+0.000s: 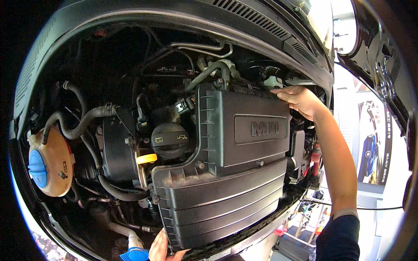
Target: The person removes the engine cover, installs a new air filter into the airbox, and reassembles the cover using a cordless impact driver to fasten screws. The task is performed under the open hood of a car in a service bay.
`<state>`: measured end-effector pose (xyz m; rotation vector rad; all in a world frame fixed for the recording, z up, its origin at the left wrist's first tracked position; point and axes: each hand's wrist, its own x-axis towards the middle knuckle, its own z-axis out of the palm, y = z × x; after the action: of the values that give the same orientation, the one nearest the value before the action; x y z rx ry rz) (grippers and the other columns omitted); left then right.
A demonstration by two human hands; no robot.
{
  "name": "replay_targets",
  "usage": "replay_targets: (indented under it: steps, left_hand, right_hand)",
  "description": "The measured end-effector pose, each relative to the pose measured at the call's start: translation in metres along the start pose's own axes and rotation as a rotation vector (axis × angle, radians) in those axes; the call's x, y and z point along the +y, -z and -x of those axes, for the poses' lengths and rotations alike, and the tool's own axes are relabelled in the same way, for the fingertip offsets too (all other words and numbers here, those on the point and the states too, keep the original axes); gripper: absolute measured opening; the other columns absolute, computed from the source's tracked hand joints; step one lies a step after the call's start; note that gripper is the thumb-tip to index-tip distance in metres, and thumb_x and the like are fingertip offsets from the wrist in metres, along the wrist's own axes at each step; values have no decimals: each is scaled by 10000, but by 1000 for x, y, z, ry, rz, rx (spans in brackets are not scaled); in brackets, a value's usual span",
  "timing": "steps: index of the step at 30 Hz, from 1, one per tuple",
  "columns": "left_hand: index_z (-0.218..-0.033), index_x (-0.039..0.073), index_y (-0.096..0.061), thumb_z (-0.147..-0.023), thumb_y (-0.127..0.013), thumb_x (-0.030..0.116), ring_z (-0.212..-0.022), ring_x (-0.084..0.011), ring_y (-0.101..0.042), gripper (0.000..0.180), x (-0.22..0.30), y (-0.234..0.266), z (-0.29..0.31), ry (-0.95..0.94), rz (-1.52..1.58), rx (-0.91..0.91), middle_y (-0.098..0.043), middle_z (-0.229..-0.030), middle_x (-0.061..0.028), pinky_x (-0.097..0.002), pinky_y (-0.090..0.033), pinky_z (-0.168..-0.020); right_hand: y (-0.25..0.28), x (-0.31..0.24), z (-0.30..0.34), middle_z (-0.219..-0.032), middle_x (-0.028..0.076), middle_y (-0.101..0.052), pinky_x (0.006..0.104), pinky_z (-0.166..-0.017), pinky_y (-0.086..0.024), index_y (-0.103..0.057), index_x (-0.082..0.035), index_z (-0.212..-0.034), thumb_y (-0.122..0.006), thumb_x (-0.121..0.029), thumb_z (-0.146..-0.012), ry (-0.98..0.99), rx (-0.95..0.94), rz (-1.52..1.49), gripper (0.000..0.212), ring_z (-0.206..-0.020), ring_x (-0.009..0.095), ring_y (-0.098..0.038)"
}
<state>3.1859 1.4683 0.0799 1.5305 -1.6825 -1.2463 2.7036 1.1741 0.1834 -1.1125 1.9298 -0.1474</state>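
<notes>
A large black plastic engine cover (244,143) fills the middle of the engine bay, ribbed on its near half and with a raised panel on its far half. My right hand (298,99) reaches in from the right and has its fingers closed at the cover's far right corner. At the near left corner, my left hand (163,249) grips the edge, its fingers on the left side and its thumb along the front. Its lower part is cut off by the picture's edge. A black oil filler cap (170,140) sits left of the cover, beside a yellow dipstick handle (146,158).
At the far left stands a coolant tank (54,174) with a blue cap (38,168). Hoses (80,126) run between it and the engine. A blue filler cap (135,254) lies close to my left hand. The raised hood (383,56) is at the upper right.
</notes>
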Motion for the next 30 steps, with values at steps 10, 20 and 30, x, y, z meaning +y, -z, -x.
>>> replay_targets:
  steps: [10, 20, 30]
  left_hand:
    - [-1398, -75, -534, -994, -619, 250, -1176, -381, -630, 526, 6, 1, 7, 12, 79, 10, -628, -1322, -245, -400, -495, -995]
    - [-1441, -94, -492, -1037, -544, 98, -1239, -243, -569, 450, 26, -20, 23, 467, 324, 160, -579, -1408, -176, -344, -428, -1072]
    - [-1440, -89, -501, -1024, -633, 266, -1153, -225, -627, 563, 9, -31, 29, 301, 423, 328, -659, -1305, -167, -357, -474, -1016]
  right_hand:
    - [-14, 11, -1, -1189, 79, -709, 239, -758, -467, -707, -32, -1274, -698, -250, -971, 50, 142, -57, 373, -907, 129, -614]
    - [-9, 14, 4, -1105, 56, -705, 261, -817, -488, -715, -9, -1220, -775, -273, -908, 26, 87, -279, 413, -895, 128, -603]
    - [-18, 13, 6, -1100, 112, -715, 353, -886, -501, -718, 15, -1196, -748, -290, -894, 153, 187, -110, 430, -977, 209, -640]
